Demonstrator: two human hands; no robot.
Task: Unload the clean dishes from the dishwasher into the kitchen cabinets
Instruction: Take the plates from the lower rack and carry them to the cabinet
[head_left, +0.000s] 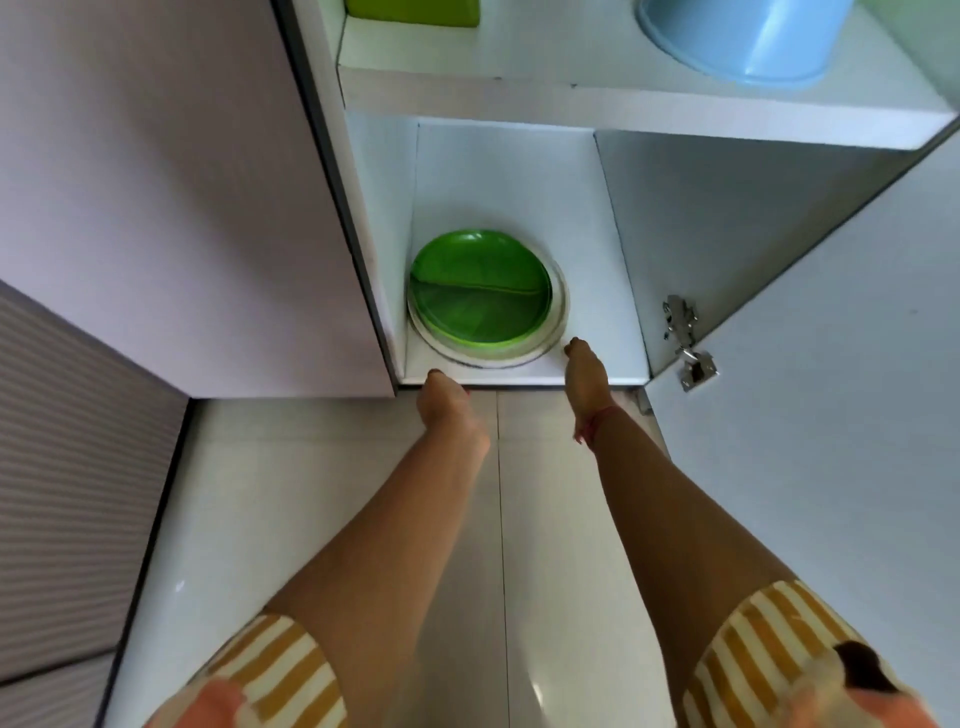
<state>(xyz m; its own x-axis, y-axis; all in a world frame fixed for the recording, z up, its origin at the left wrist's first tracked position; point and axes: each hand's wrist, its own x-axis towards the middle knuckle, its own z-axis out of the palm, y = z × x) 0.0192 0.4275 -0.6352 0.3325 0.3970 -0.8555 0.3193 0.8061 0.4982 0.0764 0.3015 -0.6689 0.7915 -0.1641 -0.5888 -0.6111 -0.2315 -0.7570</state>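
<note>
A green plate (480, 286) lies on top of a white plate (558, 322) on the bottom shelf (592, 291) of an open lower cabinet. Both my arms reach down toward that shelf. My left hand (447, 397) hangs at the shelf's front edge, just below the plates, fingers loosely bent, holding nothing. My right hand (584, 374) is at the shelf's front right of the plates, fingers pointing in, a fingertip close to the white plate's rim. It holds nothing.
The cabinet door (831, 389) stands open on the right with a metal hinge (685, 343). An upper shelf (623, 98) carries a light blue bowl (743, 36) and a green container (415, 13). A closed lilac door (171, 208) is on the left.
</note>
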